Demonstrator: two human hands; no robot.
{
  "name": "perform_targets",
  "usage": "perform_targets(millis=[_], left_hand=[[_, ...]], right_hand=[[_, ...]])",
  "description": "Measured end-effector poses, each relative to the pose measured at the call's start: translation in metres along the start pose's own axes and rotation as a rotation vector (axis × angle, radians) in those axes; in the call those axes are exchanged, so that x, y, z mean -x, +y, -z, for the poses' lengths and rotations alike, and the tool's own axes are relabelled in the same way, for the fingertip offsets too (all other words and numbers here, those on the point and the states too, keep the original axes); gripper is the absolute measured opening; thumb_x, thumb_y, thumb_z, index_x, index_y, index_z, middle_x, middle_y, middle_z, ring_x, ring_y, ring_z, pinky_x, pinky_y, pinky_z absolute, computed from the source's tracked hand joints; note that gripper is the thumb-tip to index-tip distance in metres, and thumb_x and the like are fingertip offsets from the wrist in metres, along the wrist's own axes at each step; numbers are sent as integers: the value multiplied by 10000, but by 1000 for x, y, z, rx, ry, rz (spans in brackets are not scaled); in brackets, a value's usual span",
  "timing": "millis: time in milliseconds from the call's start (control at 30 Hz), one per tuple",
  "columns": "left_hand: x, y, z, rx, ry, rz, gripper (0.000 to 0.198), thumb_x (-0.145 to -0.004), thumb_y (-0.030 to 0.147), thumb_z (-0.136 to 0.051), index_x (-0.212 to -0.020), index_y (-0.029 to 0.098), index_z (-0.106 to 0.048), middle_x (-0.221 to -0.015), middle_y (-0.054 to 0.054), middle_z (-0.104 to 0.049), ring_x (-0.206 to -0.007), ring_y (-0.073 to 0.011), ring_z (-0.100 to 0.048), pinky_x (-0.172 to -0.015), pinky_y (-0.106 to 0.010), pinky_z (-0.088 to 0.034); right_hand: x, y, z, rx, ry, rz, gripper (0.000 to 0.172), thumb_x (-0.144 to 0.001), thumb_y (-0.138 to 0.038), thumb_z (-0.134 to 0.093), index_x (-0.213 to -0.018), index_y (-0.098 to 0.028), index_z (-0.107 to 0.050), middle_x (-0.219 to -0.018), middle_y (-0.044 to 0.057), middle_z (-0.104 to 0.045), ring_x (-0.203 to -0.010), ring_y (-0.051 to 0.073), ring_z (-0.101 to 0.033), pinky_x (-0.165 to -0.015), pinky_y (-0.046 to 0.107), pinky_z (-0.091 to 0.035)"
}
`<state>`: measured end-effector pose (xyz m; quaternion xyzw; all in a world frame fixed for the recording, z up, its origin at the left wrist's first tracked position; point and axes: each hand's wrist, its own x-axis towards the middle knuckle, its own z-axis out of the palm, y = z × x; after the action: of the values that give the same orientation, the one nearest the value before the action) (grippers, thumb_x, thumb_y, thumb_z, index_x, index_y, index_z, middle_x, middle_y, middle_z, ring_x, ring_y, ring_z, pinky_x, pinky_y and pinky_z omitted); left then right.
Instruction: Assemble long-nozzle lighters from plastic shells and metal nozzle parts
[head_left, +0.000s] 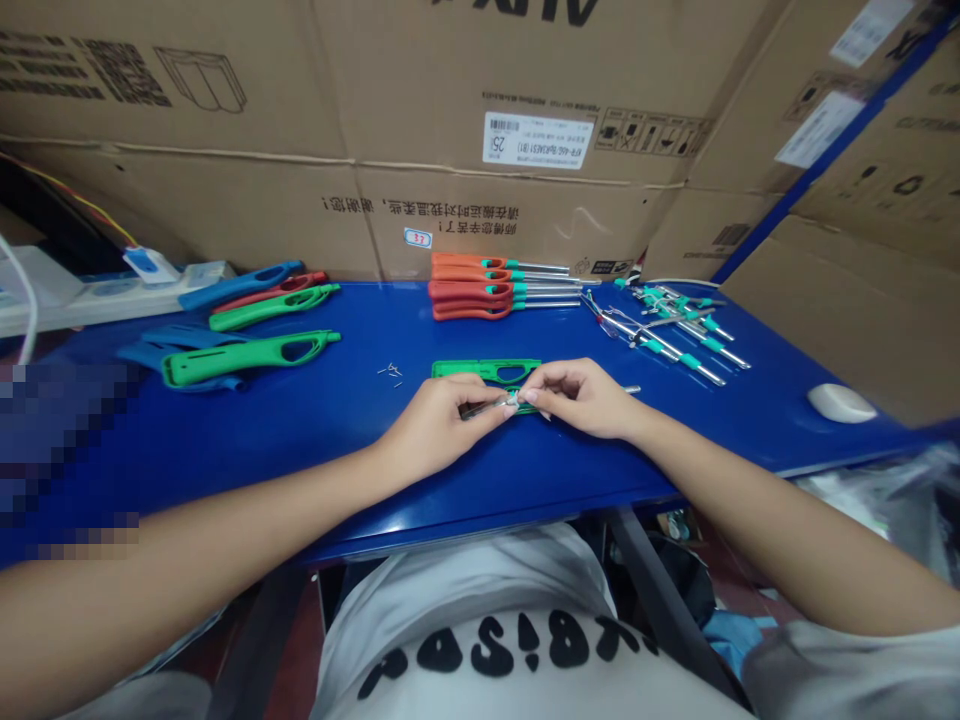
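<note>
My left hand [439, 425] is closed, with thumb and fingers pinching a slim, shiny lighter part [487, 406]. My right hand [585, 397] meets it at the part's right end, its fingertips pressed together around something small and pale that is mostly hidden. Just behind the hands lies a green lighter shell half [480, 369] with an oval trigger opening. More green shows below the fingers, and a metal tube tip [634, 389] sticks out beyond my right hand. Several tiny metal pins [391, 371] lie left of the shell.
Red and orange stick lighters [471, 298] are stacked at the back. Metal tube assemblies with teal collars [675, 325] lie right, near a white mouse-shaped object [841, 403]. Green shells [247, 360] and blue shells [240, 285] lie left, by a power strip [97, 300]. Cardboard [390, 220] walls the blue table [300, 430].
</note>
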<state>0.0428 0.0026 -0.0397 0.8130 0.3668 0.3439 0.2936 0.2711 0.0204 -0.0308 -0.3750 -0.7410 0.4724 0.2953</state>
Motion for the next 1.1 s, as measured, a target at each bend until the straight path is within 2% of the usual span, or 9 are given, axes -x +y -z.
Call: perform_targets(millis=[133, 267, 433, 633, 767, 900, 1100], left_hand=[[0, 0, 0, -5, -4, 0, 156, -932, 278, -677, -950, 207, -815, -735, 6, -663, -664, -120, -553, -630, -240, -407], [1, -2, -1, -11, -16, -12, 162, -943, 288, -664, -960, 232, -816, -718, 12, -635, -669, -121, -550, -638, -240, -407], [0, -1, 1, 23, -36, 5, 187, -952, 335, -656, -1003, 251, -814, -805, -2, -706, -715, -132, -589, -671, -245, -436], [-1, 0, 7, 71, 4, 87, 247, -843, 384, -777, -1031, 226, -811, -847, -14, -754, -680, -140, -602, -613, -243, -442], [-1, -1, 8, 56, 5, 76, 200, -887, 355, -730, -1018, 227, -812, -914, -26, -776, -723, -151, -641, -640, -251, -467], [0, -2, 6, 20, -11, 10, 213, -954, 366, -651, -1031, 244, -807, -888, -19, -760, -774, -155, -655, -697, -254, -480], [2, -1, 3, -5, -26, -5, 238, -980, 357, -612, -1065, 235, -798, -868, -16, -741, -773, -150, -640, -706, -252, -468]], right_hand=[[1, -1, -2, 30, 3, 3, 363, -876, -489, -682, -823, -131, -669, -581, -27, -562, -500, 76, -450, -483, 215, -347], [0, -2, -4, 44, 6, 7, 357, -887, -488, -672, -824, -136, -676, -606, -7, -612, -523, 85, -499, -508, 217, -383], [-2, -1, -2, -12, 9, 15, 365, -855, -500, -714, -818, -139, -680, -628, 5, -644, -555, 96, -544, -557, 228, -438], [-3, -1, 3, -96, 64, -55, 397, -800, -523, -766, -832, -139, -669, -609, -18, -616, -426, 53, -442, -406, 201, -318], [-2, -3, 3, -105, 82, -61, 414, -791, -543, -769, -815, -145, -658, -605, -19, -613, -422, 52, -443, -398, 198, -315], [-2, -5, 0, -100, 103, -16, 402, -796, -534, -767, -786, -150, -650, -599, -27, -597, -439, 51, -431, -413, 201, -317], [0, 0, -3, -22, 130, 3, 389, -806, -523, -751, -787, -143, -669, -614, 4, -621, -518, 87, -507, -496, 217, -388]])
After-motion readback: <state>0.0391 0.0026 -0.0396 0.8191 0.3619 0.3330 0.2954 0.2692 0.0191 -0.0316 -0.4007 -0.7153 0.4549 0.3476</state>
